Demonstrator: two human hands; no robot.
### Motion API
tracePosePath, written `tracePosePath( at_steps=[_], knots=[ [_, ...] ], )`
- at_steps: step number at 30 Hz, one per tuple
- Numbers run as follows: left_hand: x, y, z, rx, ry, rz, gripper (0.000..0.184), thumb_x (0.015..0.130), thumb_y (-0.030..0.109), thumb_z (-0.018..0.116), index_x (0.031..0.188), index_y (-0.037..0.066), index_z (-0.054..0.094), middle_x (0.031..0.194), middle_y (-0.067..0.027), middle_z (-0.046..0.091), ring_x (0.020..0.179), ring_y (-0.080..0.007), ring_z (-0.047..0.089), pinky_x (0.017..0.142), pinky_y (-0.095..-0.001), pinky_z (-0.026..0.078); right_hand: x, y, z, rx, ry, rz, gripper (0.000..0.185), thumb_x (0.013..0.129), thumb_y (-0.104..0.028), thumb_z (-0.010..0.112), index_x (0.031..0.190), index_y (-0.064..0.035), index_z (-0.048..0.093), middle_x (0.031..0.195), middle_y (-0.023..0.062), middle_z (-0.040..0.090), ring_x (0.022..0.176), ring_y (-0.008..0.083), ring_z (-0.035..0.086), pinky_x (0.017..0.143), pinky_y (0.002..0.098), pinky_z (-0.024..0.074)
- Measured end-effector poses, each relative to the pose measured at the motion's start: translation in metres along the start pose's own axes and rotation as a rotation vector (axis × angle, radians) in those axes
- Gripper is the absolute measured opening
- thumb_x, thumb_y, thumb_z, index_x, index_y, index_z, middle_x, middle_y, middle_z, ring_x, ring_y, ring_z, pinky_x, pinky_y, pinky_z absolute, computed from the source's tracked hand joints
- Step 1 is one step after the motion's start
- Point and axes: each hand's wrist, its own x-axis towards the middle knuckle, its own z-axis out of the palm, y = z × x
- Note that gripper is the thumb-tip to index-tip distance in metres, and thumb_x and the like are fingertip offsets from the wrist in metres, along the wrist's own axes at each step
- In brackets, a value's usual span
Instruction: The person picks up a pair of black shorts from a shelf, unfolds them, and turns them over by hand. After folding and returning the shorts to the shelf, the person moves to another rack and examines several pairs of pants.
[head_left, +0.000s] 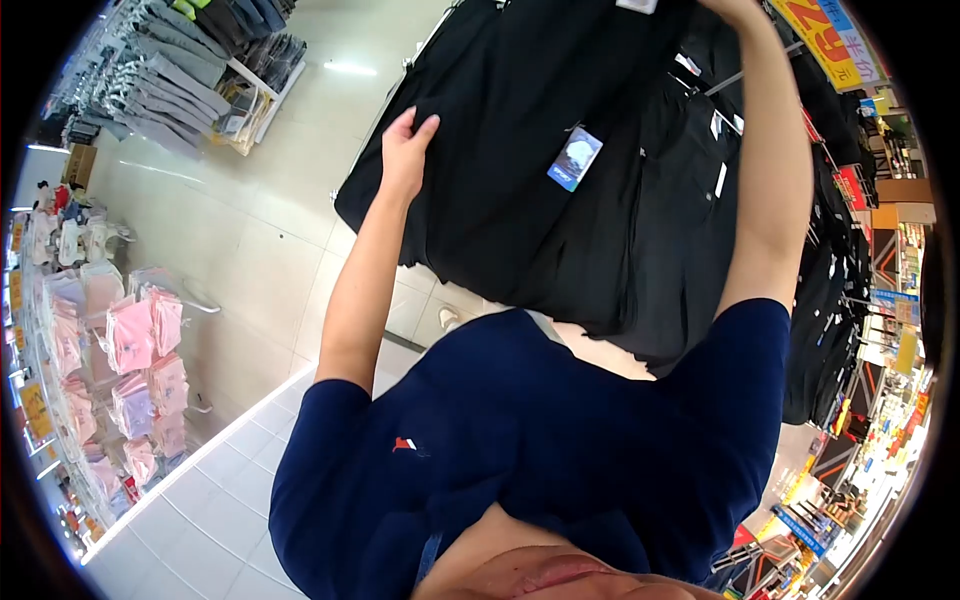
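Black garments (500,210), which look like trousers, hang in a dense row in front of me. A blue and white hang tag (575,158) shows on the nearest one. My left hand (403,158) is at the left edge of this black cloth, thumb and forefinger apart, the other fingers partly hidden. Over the far right part of the row reaches my right arm. My right hand (732,8) is cut off by the top edge, so its fingers do not show. Near it is a white label (636,4).
Grey trousers (170,75) hang on a rack at upper left. Packs of pink clothing (140,335) hang on a display at left. A white grid panel (210,510) stands at lower left. More black garments (825,290) and a yellow price sign (820,40) are at right.
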Motion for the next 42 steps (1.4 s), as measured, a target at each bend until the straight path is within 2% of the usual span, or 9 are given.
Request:
tracePosePath(
  at_steps=[4,5,7,16,24,27,35,40,42],
  knots=[
    [0.025,-0.025,0.011,0.150,0.009,-0.033,0.026,0.094,0.001,0.068,0.120,-0.003,0.065,0.112,-0.0052,0.070,0.103,-0.0130,0.064,0.094,-0.0270,0.050,0.038,0.108,0.079,-0.044,-0.098,0.016,0.026,0.082,-0.017,0.076,0.102,-0.0007,0.075,0.099,0.0153,0.077,0.088,0.0326,0.071,0.080,0.0383,0.0537],
    [0.034,-0.035,0.012,0.136,0.026,-0.062,0.028,0.094,0.001,0.068,0.121,-0.003,0.065,0.113,-0.0055,0.069,0.103,-0.0133,0.064,0.094,-0.0272,0.051,0.060,0.210,0.134,0.138,-0.057,-0.158,0.037,0.089,-0.015,0.070,0.123,-0.0006,0.066,0.101,0.0088,0.071,0.098,0.0179,0.066,0.088,0.0330,0.0504],
    [0.046,-0.058,0.017,0.135,0.096,-0.106,0.031,0.094,0.001,0.068,0.124,-0.004,0.064,0.113,-0.0061,0.069,0.103,-0.0135,0.065,0.094,-0.0277,0.051,0.049,0.188,0.147,0.186,-0.081,-0.116,0.021,0.085,-0.013,0.071,0.097,0.0033,0.065,0.085,0.0153,0.068,0.080,0.0241,0.062,0.073,0.0385,0.0474],
    [0.102,-0.173,-0.005,0.451,0.210,-0.217,0.045,0.093,-0.005,0.066,0.136,-0.006,0.057,0.125,-0.0095,0.067,0.114,-0.0173,0.063,0.103,-0.0295,0.048,0.067,0.321,0.284,0.124,-0.137,0.117,0.032,0.080,-0.018,0.077,0.103,0.0043,0.070,0.099,0.0210,0.072,0.096,0.0365,0.068,0.087,0.0422,0.0505],
    [0.159,-0.197,0.042,0.873,0.127,-0.224,0.059,0.091,0.001,0.068,0.146,-0.001,0.047,0.146,-0.0198,0.052,0.137,-0.0313,0.050,0.115,-0.0361,0.038,0.087,0.312,0.316,-0.236,-0.102,0.512,0.043,0.089,-0.022,0.068,0.131,-0.0189,0.060,0.138,0.0126,0.060,0.129,0.0335,0.056,0.099,0.0523,0.0479],
    [0.155,-0.222,0.033,1.057,0.167,-0.162,0.064,0.089,0.000,0.066,0.148,0.003,0.041,0.142,-0.0228,0.050,0.135,-0.0398,0.047,0.113,-0.0419,0.040,0.061,0.295,0.363,-0.439,0.336,0.181,0.041,0.090,-0.015,0.060,0.132,-0.0143,0.058,0.147,0.0126,0.050,0.136,0.0314,0.048,0.103,0.0599,0.0433],
    [0.122,-0.223,0.006,1.249,0.062,-0.095,0.076,0.090,-0.004,0.062,0.156,0.010,0.027,0.143,-0.0231,0.047,0.134,-0.0421,0.046,0.113,-0.0431,0.042,0.017,0.278,0.410,-0.403,-0.186,0.253,0.086,0.080,-0.047,0.078,0.155,-0.0373,0.036,0.170,0.0007,0.014,0.156,0.0249,0.017,0.112,0.0709,0.0297],
    [0.120,-0.194,0.022,1.420,0.035,-0.013,0.079,0.087,-0.006,0.062,0.157,0.012,0.029,0.152,-0.0221,0.039,0.141,-0.0388,0.039,0.113,-0.0447,0.041,0.005,0.219,0.398,-0.357,0.250,0.039,0.059,0.081,-0.014,0.072,0.138,-0.0120,0.055,0.155,0.0134,0.042,0.144,0.0322,0.040,0.111,0.0613,0.0349],
    [0.117,-0.191,0.021,1.505,-0.053,0.147,0.075,0.090,0.002,0.064,0.157,0.015,0.032,0.158,-0.0182,0.033,0.146,-0.0356,0.033,0.118,-0.0480,0.034,-0.032,0.173,0.417,-0.128,0.011,-0.136,0.060,0.077,-0.019,0.075,0.133,-0.0055,0.056,0.149,0.0162,0.047,0.140,0.0334,0.045,0.109,0.0544,0.0408]
  ],
)
